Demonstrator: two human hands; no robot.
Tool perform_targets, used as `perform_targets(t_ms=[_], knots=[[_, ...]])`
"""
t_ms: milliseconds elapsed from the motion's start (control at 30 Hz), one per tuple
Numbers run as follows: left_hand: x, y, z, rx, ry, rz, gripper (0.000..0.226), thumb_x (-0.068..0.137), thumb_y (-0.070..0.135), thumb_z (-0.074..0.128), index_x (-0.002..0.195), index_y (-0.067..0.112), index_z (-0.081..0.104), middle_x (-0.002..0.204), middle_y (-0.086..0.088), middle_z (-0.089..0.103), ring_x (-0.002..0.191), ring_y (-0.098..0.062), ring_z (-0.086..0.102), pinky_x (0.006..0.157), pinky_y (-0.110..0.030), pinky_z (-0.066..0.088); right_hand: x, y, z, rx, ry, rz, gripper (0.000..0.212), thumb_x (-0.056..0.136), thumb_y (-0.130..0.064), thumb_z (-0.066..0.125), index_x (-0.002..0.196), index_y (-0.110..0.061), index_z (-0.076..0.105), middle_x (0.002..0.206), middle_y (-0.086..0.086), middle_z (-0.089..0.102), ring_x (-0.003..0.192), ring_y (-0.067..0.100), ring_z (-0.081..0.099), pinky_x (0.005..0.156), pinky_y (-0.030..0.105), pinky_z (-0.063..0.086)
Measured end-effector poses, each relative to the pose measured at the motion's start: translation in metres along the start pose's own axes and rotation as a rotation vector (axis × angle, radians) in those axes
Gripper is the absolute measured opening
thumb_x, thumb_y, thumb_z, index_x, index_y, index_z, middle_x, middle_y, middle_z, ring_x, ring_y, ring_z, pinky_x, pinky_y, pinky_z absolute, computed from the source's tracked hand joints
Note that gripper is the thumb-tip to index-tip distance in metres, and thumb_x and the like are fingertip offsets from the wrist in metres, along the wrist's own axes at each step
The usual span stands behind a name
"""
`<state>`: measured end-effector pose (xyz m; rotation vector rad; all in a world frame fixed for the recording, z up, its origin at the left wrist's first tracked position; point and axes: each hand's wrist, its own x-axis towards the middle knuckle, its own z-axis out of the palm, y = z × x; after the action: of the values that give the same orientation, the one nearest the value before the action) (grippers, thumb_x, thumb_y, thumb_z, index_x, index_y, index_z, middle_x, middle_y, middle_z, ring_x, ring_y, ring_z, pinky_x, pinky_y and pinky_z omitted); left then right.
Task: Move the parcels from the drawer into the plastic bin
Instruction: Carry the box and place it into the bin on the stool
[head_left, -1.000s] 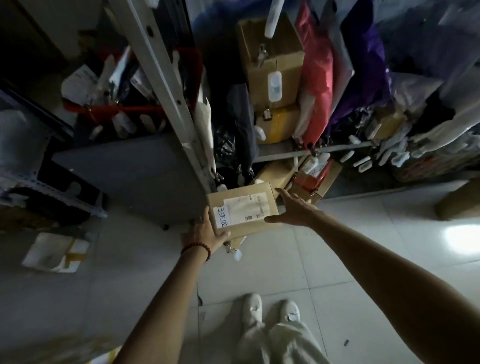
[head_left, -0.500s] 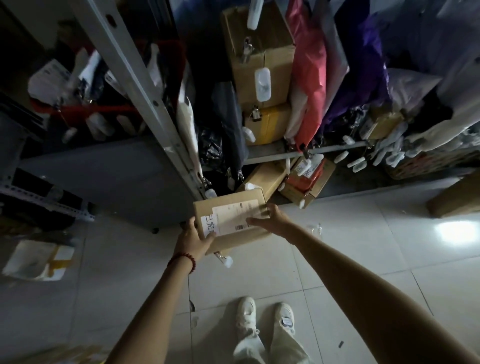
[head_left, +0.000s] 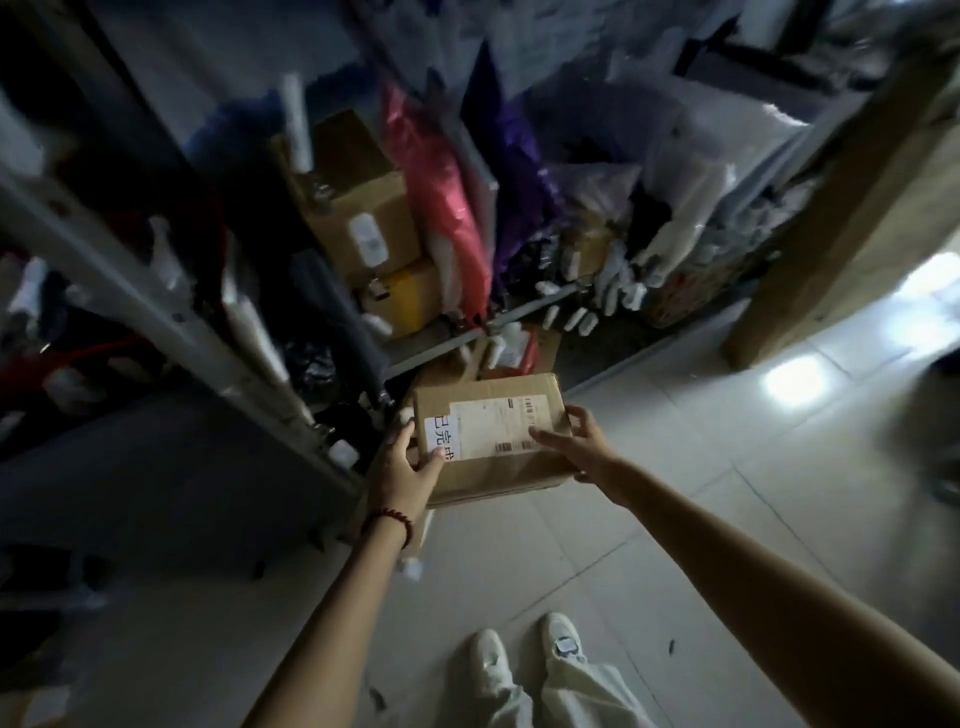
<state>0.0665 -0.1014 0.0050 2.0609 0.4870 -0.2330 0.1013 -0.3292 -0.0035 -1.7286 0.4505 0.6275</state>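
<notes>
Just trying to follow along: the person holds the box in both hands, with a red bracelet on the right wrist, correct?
Not quite. The red bracelet is on the left wrist, as the head view shows. The left hand and right hand do both hold the box.

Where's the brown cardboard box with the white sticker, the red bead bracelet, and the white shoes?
Brown cardboard box with white sticker (head_left: 493, 431): head view, middle of the sticker on top.
Red bead bracelet (head_left: 389, 517): head view, beads across the wrist.
White shoes (head_left: 488, 660): head view, top of the left shoe.
</notes>
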Motion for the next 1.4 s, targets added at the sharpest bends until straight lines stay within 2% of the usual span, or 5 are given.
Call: perform_targets(t_ms=[300, 433, 567, 800, 1400], knots=[[-0.019, 0.132, 0.126, -0.083, -0.216, 0.361, 0.049, 0.086, 0.022, 0.068, 0.131, 0.017, 0.049, 0.120, -0.002, 0.062, 0.104, -0.014, 0.057, 0.075, -0.009, 0.044, -0.099, 0.029, -0.166, 0.137, 0.388, -0.137, 0.080, 0.083, -0.029, 0.075, 0.147, -0.029, 0.027, 0.128, -0.007, 0.042, 0.107, 0.010, 0.051, 0.085, 0.032, 0.048], [-0.038, 0.174, 0.191, -0.055, -0.431, 0.494, 0.058, 0.085, 0.026, 0.070, 0.137, 0.020, 0.045, 0.123, -0.001, 0.059, 0.112, -0.014, 0.055, 0.092, -0.027, 0.046, -0.148, 0.058, -0.220, 0.192, 0.552, -0.136, 0.085, 0.083, -0.027, 0.075, 0.150, -0.027, 0.023, 0.131, -0.005, 0.040, 0.117, 0.015, 0.046, 0.096, 0.031, 0.049], [-0.063, 0.198, 0.240, 0.002, -0.571, 0.610, 0.067, 0.082, 0.037, 0.071, 0.142, 0.031, 0.041, 0.128, 0.005, 0.057, 0.116, -0.008, 0.051, 0.094, -0.025, 0.042, -0.189, 0.090, -0.249, 0.294, 0.785, -0.143, 0.084, 0.080, -0.024, 0.077, 0.149, -0.025, 0.029, 0.128, -0.001, 0.047, 0.108, 0.012, 0.050, 0.062, 0.001, 0.045], [-0.101, 0.251, 0.286, 0.139, -0.754, 0.807, 0.074, 0.084, 0.042, 0.067, 0.147, 0.036, 0.029, 0.146, 0.001, 0.038, 0.129, -0.017, 0.043, 0.103, -0.034, 0.040, -0.225, 0.125, -0.285, 0.508, 0.955, -0.248, 0.091, 0.079, -0.023, 0.077, 0.150, -0.027, 0.021, 0.132, 0.005, 0.050, 0.115, 0.020, 0.054, 0.084, 0.022, 0.053], [-0.086, 0.307, 0.408, 0.109, -0.879, 0.632, 0.071, 0.084, 0.031, 0.070, 0.142, 0.040, 0.032, 0.125, 0.014, 0.043, 0.107, -0.006, 0.053, 0.063, -0.004, 0.041, -0.180, 0.155, -0.392, 0.481, 1.203, -0.127, 0.079, 0.068, -0.032, 0.086, 0.137, -0.038, 0.046, 0.127, -0.004, 0.055, 0.113, 0.009, 0.056, 0.084, 0.023, 0.052]])
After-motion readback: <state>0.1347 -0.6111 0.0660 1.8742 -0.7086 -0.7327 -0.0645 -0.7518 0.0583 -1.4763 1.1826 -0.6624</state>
